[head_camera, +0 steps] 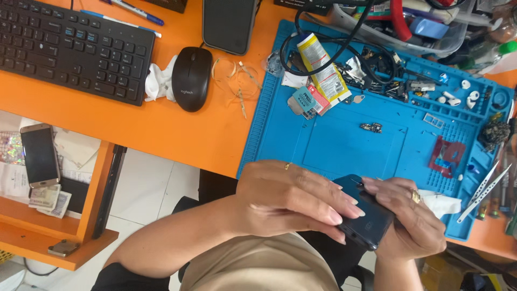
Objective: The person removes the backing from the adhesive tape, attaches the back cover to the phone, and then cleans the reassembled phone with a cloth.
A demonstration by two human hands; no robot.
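Observation:
Both my hands hold a dark blue phone (368,215) close to my body, below the front edge of the blue work mat (344,145). My left hand (285,196) wraps over the phone's left end, fingers lying across its top. My right hand (409,215) grips the phone's right end from underneath, thumb on the upper edge. A white tissue (444,203) lies under my right hand on the mat's corner.
An orange desk (177,129) carries a black keyboard (70,48), a black mouse (191,78) and a second phone (227,24). On the mat lie a yellow tube (323,70), cables, small parts, a red piece (447,156) and tweezers (484,191). A lower shelf holds another phone (40,155).

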